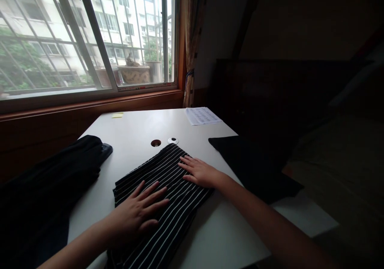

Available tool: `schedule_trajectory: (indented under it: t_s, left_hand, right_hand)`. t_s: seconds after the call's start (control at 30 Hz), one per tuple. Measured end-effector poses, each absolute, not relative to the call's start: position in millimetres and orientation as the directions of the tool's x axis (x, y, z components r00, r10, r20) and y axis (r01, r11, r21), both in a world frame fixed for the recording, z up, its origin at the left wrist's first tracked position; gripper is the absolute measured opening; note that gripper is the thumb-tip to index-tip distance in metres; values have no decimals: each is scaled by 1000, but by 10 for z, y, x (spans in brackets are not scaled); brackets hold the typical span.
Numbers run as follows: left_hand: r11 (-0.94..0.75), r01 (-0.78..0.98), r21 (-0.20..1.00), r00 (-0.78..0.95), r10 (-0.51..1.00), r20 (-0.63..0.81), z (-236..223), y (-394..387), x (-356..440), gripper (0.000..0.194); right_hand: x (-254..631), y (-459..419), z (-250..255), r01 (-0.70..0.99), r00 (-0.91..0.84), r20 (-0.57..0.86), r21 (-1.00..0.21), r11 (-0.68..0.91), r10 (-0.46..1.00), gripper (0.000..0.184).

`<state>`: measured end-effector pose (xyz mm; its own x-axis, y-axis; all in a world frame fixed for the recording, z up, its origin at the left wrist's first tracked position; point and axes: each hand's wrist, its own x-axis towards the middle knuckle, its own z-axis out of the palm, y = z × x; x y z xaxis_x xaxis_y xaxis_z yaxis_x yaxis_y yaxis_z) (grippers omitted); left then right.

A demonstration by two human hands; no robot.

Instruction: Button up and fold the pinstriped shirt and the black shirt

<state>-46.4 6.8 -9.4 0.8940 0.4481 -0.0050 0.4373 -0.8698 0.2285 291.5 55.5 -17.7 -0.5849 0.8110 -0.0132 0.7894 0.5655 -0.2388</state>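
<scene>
Pushing sideways with the spread left hand (136, 211) or spread right hand (199, 172) could wrinkle the black, white-striped folded cloth (177, 195).

Yellow note (117, 115), printed sheet (203, 116), tied curtain (194, 29), barred window (98, 41)

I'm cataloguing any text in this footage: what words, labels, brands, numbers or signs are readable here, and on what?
No text can be read for certain.
Paper at the table's far edge: printed, too small and blurred to read.
Window's lower frame: small red marks, too blurred to read.
Yellow note: no legible writing.
Striped cloth: no lettering visible.
</scene>
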Motion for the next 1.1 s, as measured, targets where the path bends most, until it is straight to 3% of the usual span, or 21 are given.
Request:
schedule_trajectory:
  t_s: [0.13, 0.23, 0.37, 0.5, 0.67, 0.77, 0.9, 1.1]
  left_hand:
    - [-742, 662, 106, 746, 666, 9, -210, 386, -867, 57]
    - [-536, 844, 23, 535, 844, 25, -272, 642, -1133, 53]
    - [-380, 925, -32, 380, 915, 135, -261, 796, -1269, 51]
    - [-350, 930, 109, 324, 924, 203, -147, 712, -1178, 51]
    - [-245, 900, 360, 278, 960, -41, -25, 534, -1029, 50]
    - [-203, 855, 478, 295, 948, -124, -14, 513, -965, 47]
    - [-216, 797, 564, 321, 942, -94, -23, 581, -923, 44]
    - [-169, 735, 656, 242, 970, -22, -25, 710, -970, 45]
  right_hand:
    - [3032, 442, -234, 855, -492, -19, -199, 479, 870, 63]
    - [3037, 316, -270, 895, -427, -17, -151, 420, 904, 63]
    - [3012, 108, -320, 936, -341, 12, -93, 341, 940, 62]
    - [3005, -79, -356, 959, -274, 38, -61, 276, 961, 60]
    - [2907, -123, -232, 962, -271, -11, -48, 270, 962, 64]
    - [2764, -6, -92, 912, -399, 3, -107, 397, 917, 65]
    - [2589, 220, -18, 815, -555, -28, -218, 537, 831, 67]
    - [2510, 341, -170, 825, -529, -30, -252, 505, 848, 70]
